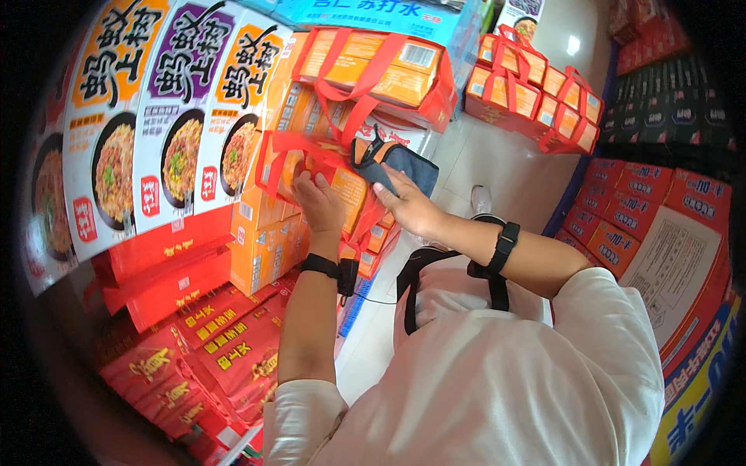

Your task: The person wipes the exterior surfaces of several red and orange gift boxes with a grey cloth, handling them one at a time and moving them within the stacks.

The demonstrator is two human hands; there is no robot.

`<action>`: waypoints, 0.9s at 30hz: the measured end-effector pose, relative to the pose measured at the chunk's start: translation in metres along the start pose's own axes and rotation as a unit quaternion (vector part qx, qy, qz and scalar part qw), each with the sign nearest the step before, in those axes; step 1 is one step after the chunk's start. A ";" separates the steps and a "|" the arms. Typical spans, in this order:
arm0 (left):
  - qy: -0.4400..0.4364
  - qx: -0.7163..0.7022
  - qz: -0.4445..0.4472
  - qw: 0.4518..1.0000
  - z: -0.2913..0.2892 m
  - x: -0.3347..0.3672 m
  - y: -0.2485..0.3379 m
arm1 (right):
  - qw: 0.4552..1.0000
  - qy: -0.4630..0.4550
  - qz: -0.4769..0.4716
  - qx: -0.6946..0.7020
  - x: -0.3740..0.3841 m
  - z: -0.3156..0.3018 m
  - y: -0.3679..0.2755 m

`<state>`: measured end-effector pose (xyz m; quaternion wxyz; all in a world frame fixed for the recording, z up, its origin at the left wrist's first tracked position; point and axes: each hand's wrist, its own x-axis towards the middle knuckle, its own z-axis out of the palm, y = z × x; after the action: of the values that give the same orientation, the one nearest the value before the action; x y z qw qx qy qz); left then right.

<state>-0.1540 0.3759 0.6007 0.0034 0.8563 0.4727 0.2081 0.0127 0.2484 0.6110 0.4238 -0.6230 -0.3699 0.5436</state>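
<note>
My left hand [320, 208] is at the near side of a red carrier bag [299, 144] packed with orange boxes. Its fingers curl at the bag's red edge, partly hidden from view. In my right hand [410, 206] is a dark grey fabric pouch [416, 165] with an orange-brown patch and a black strap end. The thumb lies along the pouch, and the other fingers pass over its near end. Just beyond both hands, another red carrier bag [377, 66] of orange boxes rests on the stack.
Tall printed noodle cartons [175, 124] stand at the left above red packages [210, 349]. More red bags of orange boxes [536, 97] sit on the floor [486, 155] ahead. Red cartons [614, 210] and black cartons [660, 105] line the right side. A blue pack [373, 14] lies at the back.
</note>
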 end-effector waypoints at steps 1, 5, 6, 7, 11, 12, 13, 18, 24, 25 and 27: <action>-0.001 -0.091 -0.113 0.989 -0.004 0.002 0.014 | 1.000 -0.009 -0.028 0.012 0.002 -0.006 0.002; 0.095 -0.242 -0.217 0.941 -0.017 0.007 0.034 | 0.995 -0.077 -0.066 -0.018 0.011 -0.015 -0.010; 0.092 -0.238 -0.224 0.941 -0.014 0.005 0.027 | 0.991 -0.106 -0.051 -0.063 0.016 -0.015 -0.016; 0.075 -0.162 -0.186 0.966 -0.011 0.001 0.019 | 0.980 -0.158 -0.063 -0.099 0.023 -0.015 -0.018; 0.028 -0.037 -0.120 0.992 -0.005 0.001 0.018 | 0.985 -0.111 -0.126 -0.039 0.056 -0.002 0.009; 0.022 -0.028 -0.130 0.991 0.000 -0.001 0.018 | 0.988 -0.088 -0.125 0.014 0.068 0.002 0.026; 0.013 -0.030 -0.133 0.991 0.000 -0.004 0.012 | 0.988 -0.091 -0.127 0.017 0.078 0.005 0.037; 0.001 -0.010 -0.180 0.984 -0.007 -0.006 0.017 | 0.992 -0.126 0.023 0.012 0.124 0.000 0.114; -0.010 0.000 -0.191 0.981 -0.003 -0.009 0.018 | 0.967 -0.147 0.209 -0.026 0.181 -0.019 0.219; -0.014 0.000 -0.185 0.983 -0.003 -0.007 0.018 | 0.968 -0.133 0.209 -0.036 0.183 -0.016 0.218; -0.017 -0.001 -0.173 0.985 -0.002 -0.009 0.017 | 0.969 -0.118 0.211 -0.051 0.180 -0.013 0.216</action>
<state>-0.1454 0.3586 0.6022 0.0479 0.7651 0.6133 0.1903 0.0505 0.3336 0.3448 0.2204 -0.6390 -0.3054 0.6707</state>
